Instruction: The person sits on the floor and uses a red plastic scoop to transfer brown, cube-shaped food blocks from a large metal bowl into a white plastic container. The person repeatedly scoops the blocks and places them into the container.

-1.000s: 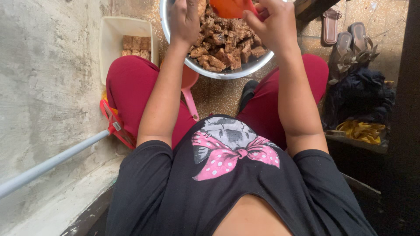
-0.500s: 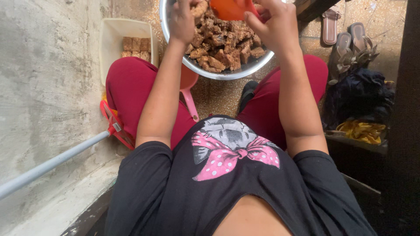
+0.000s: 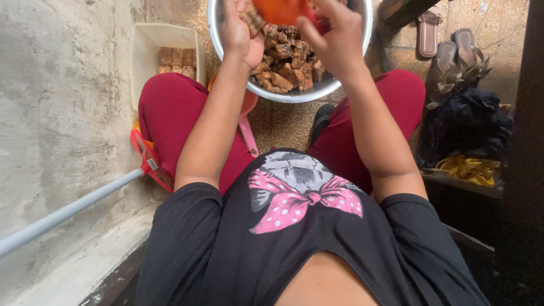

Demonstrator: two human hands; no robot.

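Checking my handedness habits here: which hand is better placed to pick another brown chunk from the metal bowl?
Probably the left hand: it already touches the brown chunks in the metal bowl, while the right hand holds an orange thing.

- Left hand (image 3: 241,34): raised forward at the top of view, palm toward the midline, fingers curled closed.
- Right hand (image 3: 334,37): raised alongside, fingers bent in a grip.
- Both forearms: bare, extended forward, elbows bent.

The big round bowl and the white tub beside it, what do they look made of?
The bowl looks like metal, probably steel or aluminium: its rim is thin, silvery and shiny. The tub looks like plastic: matte off-white walls with rounded corners. It holds brown blocks.
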